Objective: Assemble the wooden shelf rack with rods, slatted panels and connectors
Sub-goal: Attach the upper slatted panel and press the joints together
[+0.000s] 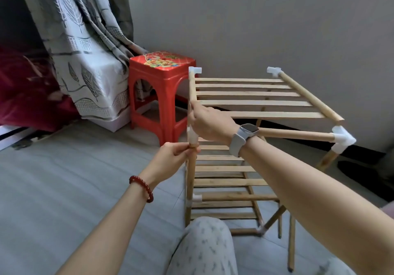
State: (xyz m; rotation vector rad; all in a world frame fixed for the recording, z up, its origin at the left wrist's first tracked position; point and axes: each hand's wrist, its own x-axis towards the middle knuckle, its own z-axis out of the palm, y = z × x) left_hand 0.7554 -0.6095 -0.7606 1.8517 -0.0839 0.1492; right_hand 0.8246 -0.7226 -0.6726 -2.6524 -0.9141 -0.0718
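- At far left, a dark red bedspread [25,87] lies under a grey leaf-patterned curtain [85,46] that drapes down toward the floor [64,168].
- Right of the curtain, a red plastic stool [158,87] with a flower print on its seat stands on the floor against the wall.
- Left hand [174,157], with a red bead bracelet [141,188] on its wrist, pinches the upright wooden rod [190,176] at the rack's near-left corner, fingers curled round it just below a white connector [191,135].
- Right hand [210,123], with a grey smartwatch [243,136] on its wrist, reaches across and grips the side rod [192,87] of the top slatted panel [255,95] just above that connector.
- Wooden shelf rack [223,181] stands on the floor in front of the person's knee [204,247]; 2 lower slatted shelves show beneath the arms.
- At right, the top panel's near-right corner is out of its white corner connector [343,138]; the panel tilts.
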